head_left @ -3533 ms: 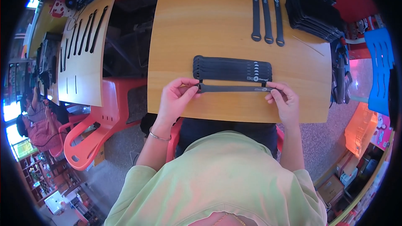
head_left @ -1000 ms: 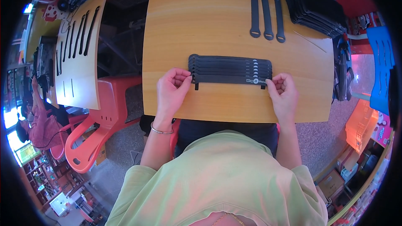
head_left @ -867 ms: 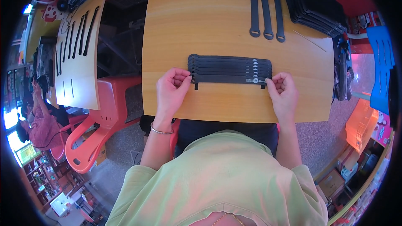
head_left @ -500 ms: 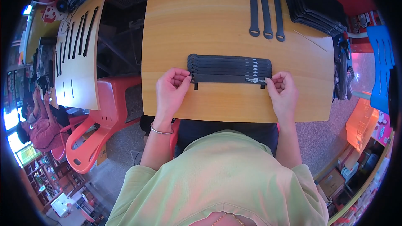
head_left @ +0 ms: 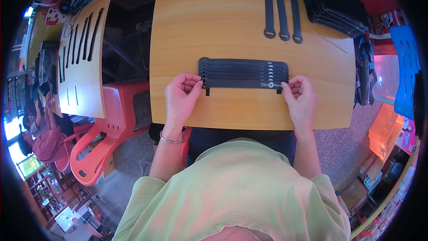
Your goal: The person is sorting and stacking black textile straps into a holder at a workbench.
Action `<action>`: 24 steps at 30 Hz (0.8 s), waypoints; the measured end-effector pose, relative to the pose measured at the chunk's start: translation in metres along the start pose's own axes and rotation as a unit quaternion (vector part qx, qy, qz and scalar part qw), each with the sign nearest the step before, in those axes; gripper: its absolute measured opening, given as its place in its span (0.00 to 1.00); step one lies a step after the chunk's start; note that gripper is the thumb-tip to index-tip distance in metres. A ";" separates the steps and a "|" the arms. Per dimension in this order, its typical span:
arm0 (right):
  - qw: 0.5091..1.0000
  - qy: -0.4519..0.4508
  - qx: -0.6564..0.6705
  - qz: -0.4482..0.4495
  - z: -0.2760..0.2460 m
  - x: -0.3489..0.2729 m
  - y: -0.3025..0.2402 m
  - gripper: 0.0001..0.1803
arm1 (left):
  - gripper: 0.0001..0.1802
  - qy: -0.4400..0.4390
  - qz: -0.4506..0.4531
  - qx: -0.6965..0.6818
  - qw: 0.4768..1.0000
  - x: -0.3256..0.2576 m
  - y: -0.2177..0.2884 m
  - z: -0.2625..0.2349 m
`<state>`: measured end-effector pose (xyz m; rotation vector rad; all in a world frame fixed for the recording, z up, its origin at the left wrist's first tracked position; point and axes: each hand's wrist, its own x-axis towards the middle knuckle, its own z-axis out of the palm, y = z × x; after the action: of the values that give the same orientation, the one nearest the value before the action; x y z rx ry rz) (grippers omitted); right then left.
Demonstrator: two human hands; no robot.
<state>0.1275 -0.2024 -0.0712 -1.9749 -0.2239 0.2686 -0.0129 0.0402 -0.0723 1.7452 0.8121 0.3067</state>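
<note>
Several black hook-and-loop straps (head_left: 236, 73) lie fanned in a staggered stack on the wooden table (head_left: 214, 27), their printed white marks lined up near the right end. My left hand (head_left: 183, 93) pinches the left end of the nearest strap (head_left: 234, 83) between thumb and forefinger. At the strap's right end, my right hand (head_left: 301, 98) pinches it in the same way. Two short dark tabs (head_left: 207, 92) stick out below the stack, one near each end. My thumbs and fingers partly cover the strap's tips.
Three separate black straps (head_left: 281, 9) lie lengthwise at the far right, beside a tall pile of black straps or pouches (head_left: 332, 6). A thin stick (head_left: 329, 42) rests near them. An orange-red chair (head_left: 117, 107) stands left, by another table (head_left: 82, 89) with straps. A person (head_left: 47, 140) sits beyond.
Almost nothing differs. The view has shifted very slightly; both hands keep their pinch on the nearest strap.
</note>
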 end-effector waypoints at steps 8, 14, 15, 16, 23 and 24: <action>1.000 0.007 -0.014 -0.010 0.002 -0.001 -0.002 0.10 | 0.04 0.005 0.012 0.005 1.000 0.000 -0.001 0.000; 0.999 0.014 -0.027 -0.017 0.002 -0.002 -0.002 0.10 | 0.04 0.013 0.020 0.003 1.000 -0.001 -0.001 0.001; 0.999 0.017 -0.026 -0.020 0.003 -0.002 -0.001 0.10 | 0.04 0.013 0.021 0.003 1.000 -0.001 -0.001 0.002; 0.999 0.019 -0.024 -0.023 0.003 -0.002 -0.001 0.10 | 0.04 0.015 0.019 0.009 1.000 -0.001 -0.001 0.002; 0.999 0.020 -0.024 -0.025 0.004 -0.003 -0.003 0.10 | 0.04 0.022 0.023 0.019 0.999 -0.002 -0.001 0.002; 0.999 0.021 -0.024 -0.023 0.004 -0.003 -0.003 0.11 | 0.04 0.022 0.023 0.019 0.999 -0.002 -0.002 0.002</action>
<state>0.1231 -0.1989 -0.0701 -2.0188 -0.2497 0.1935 -0.0136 0.0373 -0.0741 1.8001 0.8143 0.3639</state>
